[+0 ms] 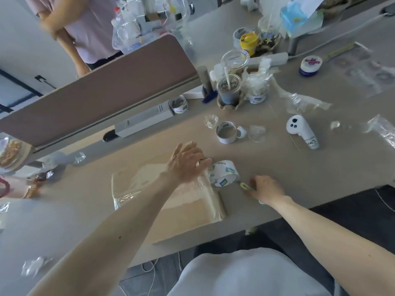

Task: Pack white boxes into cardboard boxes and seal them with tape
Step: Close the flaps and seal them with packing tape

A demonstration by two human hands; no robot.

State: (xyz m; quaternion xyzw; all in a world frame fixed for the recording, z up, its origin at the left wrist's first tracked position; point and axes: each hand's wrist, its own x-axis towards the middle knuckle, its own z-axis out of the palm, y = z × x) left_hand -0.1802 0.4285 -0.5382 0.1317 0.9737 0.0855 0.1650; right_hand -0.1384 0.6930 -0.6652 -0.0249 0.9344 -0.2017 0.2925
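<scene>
The left hand [186, 163] reaches in from seven o'clock, forearm stretched long across the cardboard box [171, 201], palm down and fingers spread open, resting flat on the box's far right corner. Its fingertips touch the tape roll [224, 173] just beside that corner. The right hand [266, 189] comes in from four o'clock and lies low on the table [299, 167], fingers curled toward a small yellow-handled cutter [245, 186]; whether it actually grips the tool, I cannot tell.

The cardboard box lies flat and closed at the centre of the table's near edge, its long axis running from ten o'clock to four o'clock. Clear tape glints along its right edge and left corner, and a strip runs from the roll down onto the right edge. The tape roll stands on its side at the box's two o'clock corner, its open core facing the five o'clock side, with blue-and-green logo patches and blurred lettering I cannot read.

Toward twelve o'clock sits a spent tape core [226, 132], and at two o'clock a white handheld controller [301, 131] with a label whose writing is too small to read. A long white box [145, 120] lies at eleven o'clock, pointing toward two o'clock.
</scene>
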